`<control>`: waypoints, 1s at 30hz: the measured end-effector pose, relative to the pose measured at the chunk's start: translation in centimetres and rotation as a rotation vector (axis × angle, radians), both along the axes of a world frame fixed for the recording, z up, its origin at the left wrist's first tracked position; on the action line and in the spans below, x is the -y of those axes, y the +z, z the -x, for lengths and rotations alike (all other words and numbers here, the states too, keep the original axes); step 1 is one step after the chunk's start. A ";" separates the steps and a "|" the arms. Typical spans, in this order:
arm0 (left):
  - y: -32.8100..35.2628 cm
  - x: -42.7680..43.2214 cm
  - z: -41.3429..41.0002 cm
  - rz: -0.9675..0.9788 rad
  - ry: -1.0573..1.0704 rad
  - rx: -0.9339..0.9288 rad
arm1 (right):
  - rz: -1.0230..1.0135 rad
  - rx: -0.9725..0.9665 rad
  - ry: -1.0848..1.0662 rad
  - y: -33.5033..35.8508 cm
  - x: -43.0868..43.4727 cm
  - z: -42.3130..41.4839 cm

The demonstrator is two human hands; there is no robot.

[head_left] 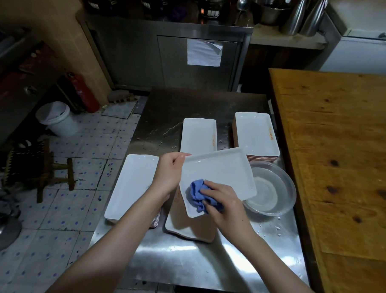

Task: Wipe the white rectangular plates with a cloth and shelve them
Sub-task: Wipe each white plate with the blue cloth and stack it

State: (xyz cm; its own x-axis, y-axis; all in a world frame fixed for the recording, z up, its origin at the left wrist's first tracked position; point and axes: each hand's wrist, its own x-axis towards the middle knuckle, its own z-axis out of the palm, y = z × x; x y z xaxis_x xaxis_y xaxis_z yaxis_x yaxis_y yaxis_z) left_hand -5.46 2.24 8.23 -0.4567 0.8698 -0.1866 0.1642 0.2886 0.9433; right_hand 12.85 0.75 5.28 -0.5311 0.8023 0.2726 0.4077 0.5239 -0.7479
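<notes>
Right hand [226,202], cloth [196,190] on tilted plate [219,169]

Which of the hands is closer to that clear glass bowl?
Right. The right hand presses the blue cloth on the plate, just left of the glass bowl; the left hand grips the plate's opposite edge, farther away.

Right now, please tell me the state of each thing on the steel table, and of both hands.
held plate, raised and tilted above the table, cloth on it.
blue cloth, crumpled, pressed on the held plate.
left hand, grips the held plate's left edge.
right hand, grips the blue cloth.
clear bowl, upright, seemingly some water inside.
back right stack, flat on the table.
steel table, wet with droplets.
</notes>
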 end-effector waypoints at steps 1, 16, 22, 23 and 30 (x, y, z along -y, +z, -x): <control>0.0 0.1 0.1 0.002 0.008 0.003 | -0.015 0.023 0.001 -0.3 -0.2 -0.4; -0.3 2.1 1.0 0.036 0.097 0.309 | -0.098 0.114 -0.251 0.1 -0.6 -0.9; -0.1 1.8 0.4 0.047 0.113 0.340 | -0.150 0.098 0.002 1.1 2.7 2.5; -0.1 1.8 0.5 0.054 0.111 0.342 | -0.146 0.110 0.023 1.1 2.6 2.3; 0.2 2.3 0.5 0.020 0.052 0.319 | -0.229 0.221 -0.145 1.4 -0.7 -2.1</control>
State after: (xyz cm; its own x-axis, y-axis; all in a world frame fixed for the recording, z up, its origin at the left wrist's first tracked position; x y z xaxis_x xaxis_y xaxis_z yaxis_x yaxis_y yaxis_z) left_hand -5.95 -0.06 8.47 -0.4160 0.8419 -0.3439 -0.1540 0.3075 0.9390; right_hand 14.98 1.42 6.70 -0.4822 0.8049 0.3458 0.6291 0.5929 -0.5028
